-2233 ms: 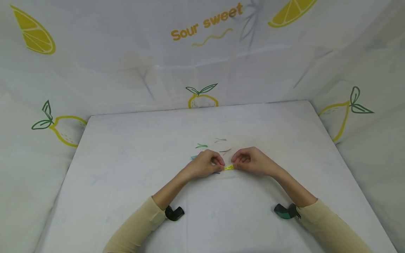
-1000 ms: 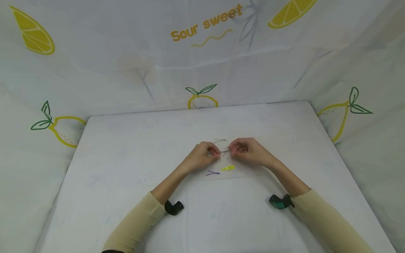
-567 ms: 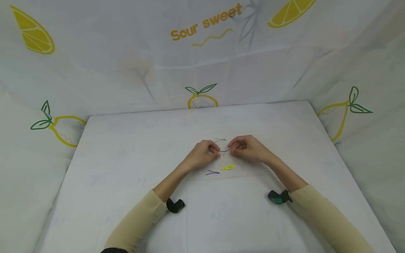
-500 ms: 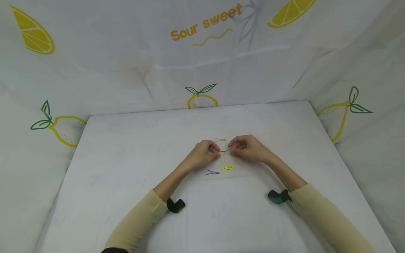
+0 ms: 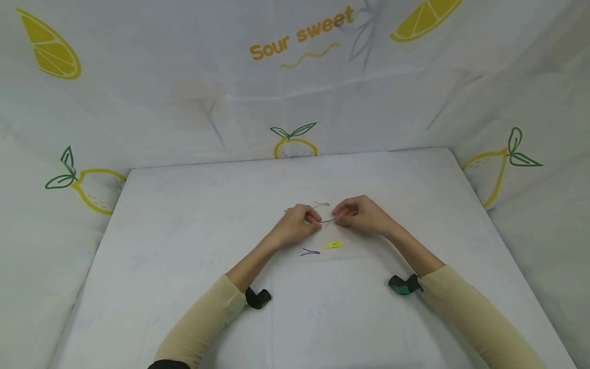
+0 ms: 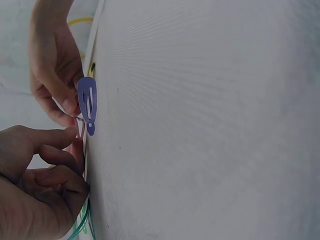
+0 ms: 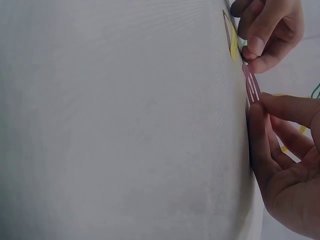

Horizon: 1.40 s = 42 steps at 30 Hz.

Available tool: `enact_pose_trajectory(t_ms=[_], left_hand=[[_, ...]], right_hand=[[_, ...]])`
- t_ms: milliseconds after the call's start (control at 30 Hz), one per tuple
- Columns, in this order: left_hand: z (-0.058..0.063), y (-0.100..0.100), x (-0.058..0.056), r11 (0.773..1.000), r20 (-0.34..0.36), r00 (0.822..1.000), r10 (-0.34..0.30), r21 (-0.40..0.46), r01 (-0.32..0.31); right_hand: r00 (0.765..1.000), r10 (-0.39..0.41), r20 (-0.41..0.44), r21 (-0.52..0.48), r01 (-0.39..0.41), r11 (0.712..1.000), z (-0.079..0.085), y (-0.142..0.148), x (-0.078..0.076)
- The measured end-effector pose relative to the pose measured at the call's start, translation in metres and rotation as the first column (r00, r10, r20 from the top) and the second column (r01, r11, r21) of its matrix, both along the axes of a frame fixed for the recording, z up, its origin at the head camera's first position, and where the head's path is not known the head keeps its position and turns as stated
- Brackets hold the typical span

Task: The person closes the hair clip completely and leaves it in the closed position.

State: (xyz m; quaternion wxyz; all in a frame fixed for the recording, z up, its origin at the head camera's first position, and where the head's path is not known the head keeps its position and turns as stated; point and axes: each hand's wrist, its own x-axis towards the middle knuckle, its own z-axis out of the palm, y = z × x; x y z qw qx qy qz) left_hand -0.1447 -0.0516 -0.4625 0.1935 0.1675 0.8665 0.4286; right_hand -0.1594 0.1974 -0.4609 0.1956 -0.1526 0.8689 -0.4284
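In the head view a thin pinkish snap hair clip (image 5: 327,221) bridges the two hands near the middle of the table. My left hand (image 5: 297,225) pinches its left end. Thumb and finger of my right hand (image 5: 361,215) grip the other end. The right wrist view shows the slotted pink body of this clip (image 7: 253,86) between the fingertips. Closer to the person lie a yellow hair clip (image 5: 332,245) and a purple one (image 5: 310,251) with its legs spread. Behind the hands is a pale grey clip (image 5: 321,204).
Green and teal clips (image 6: 86,220) lie by the left hand, mostly hidden behind it in the head view. Black camera mounts (image 5: 258,298) sit at both wrists. A white cloth covers the table (image 5: 322,318), and a lemon-print curtain (image 5: 184,102) stands behind it.
Both hands have let go of the yellow clip, moved slightly farther back and taken the pinkish clip. The purple clip shows fully now. Over the last half second the hands have barely moved.
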Motion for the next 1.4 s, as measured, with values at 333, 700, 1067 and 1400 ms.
enact_pose_trajectory(t_ms=[333,700,1067,1400], left_hand=[[-0.0006,0.0032,-0.0012,1.0,0.01,1.0,0.002,0.0,-0.002],[-0.0016,0.0035,-0.0036,1.0,0.031,1.0,-0.003,-0.002,0.003],[-0.002,0.0021,-0.0039,1.0,0.017,1.0,-0.012,0.002,0.012],[-0.0007,0.0013,-0.0026,1.0,0.031,1.0,0.001,0.011,-0.002]], right_hand=[[1.0,-0.019,0.013,0.028,0.018,0.999,-0.0015,0.0002,-0.0007],[1.0,-0.008,0.017,0.025,0.008,1.0,-0.0002,-0.0022,-0.0022],[1.0,-0.005,0.026,0.003,0.005,1.0,-0.0008,-0.0034,-0.0021],[1.0,-0.005,0.009,0.005,0.005,1.0,-0.0001,-0.0034,0.0009]])
